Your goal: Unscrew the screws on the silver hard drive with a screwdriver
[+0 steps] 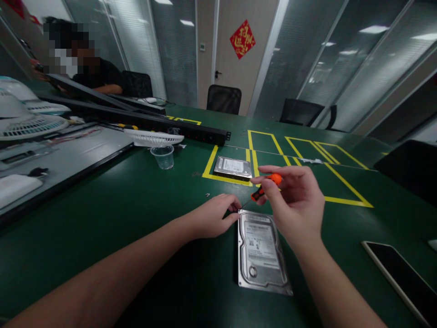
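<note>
A silver hard drive (pixel 261 250) lies label up on the green table in front of me. My left hand (pixel 218 214) is closed at its far left corner, thumb against the edge and fingers curled by the screwdriver tip. Between the thumb and fingers of my right hand (pixel 297 200) is a small screwdriver (pixel 268 186) with an orange and black handle. Its thin shaft slants down left to that same corner; the screw there is too small to make out. A second hard drive (pixel 233 167) rests farther back inside a yellow taped square.
Tiny screws (pixel 207 195) lie left of the drives, near a clear plastic cup (pixel 163 157). At left are a large flat panel (pixel 68 159), a long black bar (pixel 191 132) and white fan parts (pixel 30 109). A phone (pixel 399 273) lies at right. Someone (pixel 99 75) sits far left.
</note>
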`<action>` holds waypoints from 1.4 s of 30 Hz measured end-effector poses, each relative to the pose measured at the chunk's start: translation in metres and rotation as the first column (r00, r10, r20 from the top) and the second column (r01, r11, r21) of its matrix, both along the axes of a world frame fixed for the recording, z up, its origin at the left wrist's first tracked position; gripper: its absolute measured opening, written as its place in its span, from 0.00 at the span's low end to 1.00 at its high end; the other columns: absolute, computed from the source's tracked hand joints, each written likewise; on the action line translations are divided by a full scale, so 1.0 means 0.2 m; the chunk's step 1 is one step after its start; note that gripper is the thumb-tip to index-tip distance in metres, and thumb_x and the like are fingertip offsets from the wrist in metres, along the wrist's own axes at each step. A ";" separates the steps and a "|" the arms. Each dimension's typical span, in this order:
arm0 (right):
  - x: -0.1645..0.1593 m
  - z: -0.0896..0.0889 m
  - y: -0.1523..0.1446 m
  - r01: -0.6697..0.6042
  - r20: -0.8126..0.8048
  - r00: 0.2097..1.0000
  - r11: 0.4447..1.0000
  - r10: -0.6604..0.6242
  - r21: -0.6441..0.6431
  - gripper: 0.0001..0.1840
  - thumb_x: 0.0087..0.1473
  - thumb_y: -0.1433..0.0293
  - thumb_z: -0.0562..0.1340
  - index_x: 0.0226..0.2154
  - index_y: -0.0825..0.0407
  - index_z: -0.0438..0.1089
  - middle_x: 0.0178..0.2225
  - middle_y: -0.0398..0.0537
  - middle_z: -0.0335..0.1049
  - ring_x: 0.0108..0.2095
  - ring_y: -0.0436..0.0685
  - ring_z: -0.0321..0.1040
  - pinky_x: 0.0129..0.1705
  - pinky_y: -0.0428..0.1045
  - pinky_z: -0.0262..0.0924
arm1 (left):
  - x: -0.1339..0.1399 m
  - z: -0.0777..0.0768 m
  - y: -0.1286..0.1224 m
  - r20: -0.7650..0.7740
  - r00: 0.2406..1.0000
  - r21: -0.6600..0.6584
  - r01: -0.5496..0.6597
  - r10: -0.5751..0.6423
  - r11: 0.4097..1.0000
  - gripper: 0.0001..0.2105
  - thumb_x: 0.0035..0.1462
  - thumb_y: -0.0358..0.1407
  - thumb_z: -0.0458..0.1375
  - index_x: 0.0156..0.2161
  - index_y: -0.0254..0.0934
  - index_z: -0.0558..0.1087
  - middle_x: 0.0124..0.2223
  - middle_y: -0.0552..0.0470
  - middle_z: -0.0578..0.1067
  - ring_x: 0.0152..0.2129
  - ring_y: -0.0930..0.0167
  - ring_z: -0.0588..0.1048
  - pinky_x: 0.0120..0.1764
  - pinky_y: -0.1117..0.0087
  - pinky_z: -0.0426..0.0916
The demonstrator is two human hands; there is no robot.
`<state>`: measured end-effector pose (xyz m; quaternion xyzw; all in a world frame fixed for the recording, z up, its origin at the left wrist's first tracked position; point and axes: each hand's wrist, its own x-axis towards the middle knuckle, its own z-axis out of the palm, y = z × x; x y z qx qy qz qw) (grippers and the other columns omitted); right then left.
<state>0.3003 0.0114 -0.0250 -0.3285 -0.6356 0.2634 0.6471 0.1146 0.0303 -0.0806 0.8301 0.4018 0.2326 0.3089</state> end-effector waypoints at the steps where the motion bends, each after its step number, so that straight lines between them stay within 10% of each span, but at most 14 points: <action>1: 0.00 0.00 0.00 -0.020 0.003 1.000 1.000 0.020 0.000 0.11 0.61 0.69 0.70 0.45 0.46 0.71 0.46 0.48 0.79 0.35 0.54 0.79 0.25 0.46 0.75 | 0.00 0.00 0.00 -0.003 1.000 0.002 -0.002 0.002 1.000 0.07 0.66 0.33 0.60 0.48 0.35 0.74 0.46 0.45 0.79 0.44 0.61 0.78 0.48 0.59 0.72; 8: 0.03 -0.03 0.01 -0.077 0.065 0.995 0.997 0.078 -0.018 0.14 0.72 0.67 0.57 0.53 0.45 0.76 0.51 0.52 0.78 0.36 0.53 0.78 0.31 0.50 0.75 | -0.01 -0.02 0.01 0.003 1.000 0.023 0.002 -0.002 1.000 0.06 0.66 0.33 0.60 0.47 0.36 0.73 0.46 0.45 0.79 0.45 0.61 0.77 0.48 0.59 0.72; 18: 0.01 -0.02 0.00 -0.041 0.035 0.999 0.999 0.041 0.003 0.12 0.61 0.69 0.70 0.46 0.45 0.71 0.51 0.49 0.77 0.39 0.55 0.80 0.26 0.46 0.76 | 0.00 0.00 0.00 -0.001 1.000 0.009 -0.004 0.004 1.000 0.06 0.66 0.33 0.60 0.47 0.36 0.73 0.46 0.45 0.79 0.44 0.62 0.78 0.48 0.59 0.72; 25: 0.02 -0.02 0.00 -0.126 0.034 0.991 0.991 0.127 -0.040 0.13 0.72 0.65 0.57 0.52 0.46 0.75 0.52 0.52 0.76 0.46 0.59 0.79 0.32 0.51 0.77 | -0.01 0.00 0.00 0.004 1.000 0.024 0.000 0.000 1.000 0.06 0.66 0.34 0.60 0.47 0.37 0.73 0.46 0.45 0.79 0.45 0.62 0.78 0.48 0.59 0.72; 36: 0.00 -0.01 0.01 -0.028 0.007 1.000 1.000 0.028 -0.005 0.13 0.62 0.69 0.69 0.46 0.45 0.67 0.46 0.47 0.79 0.39 0.56 0.81 0.24 0.45 0.75 | 0.00 0.01 0.00 -0.017 1.000 -0.001 -0.007 0.007 1.000 0.07 0.66 0.34 0.60 0.47 0.36 0.74 0.46 0.45 0.79 0.44 0.62 0.78 0.48 0.60 0.72; 42: 0.03 -0.02 0.01 -0.103 0.058 0.993 0.995 0.103 -0.011 0.11 0.71 0.66 0.59 0.51 0.45 0.75 0.49 0.51 0.76 0.45 0.58 0.79 0.30 0.49 0.77 | 0.00 0.01 0.00 -0.012 1.000 0.014 -0.001 0.001 1.000 0.07 0.66 0.34 0.60 0.48 0.37 0.74 0.46 0.45 0.79 0.45 0.61 0.77 0.48 0.59 0.72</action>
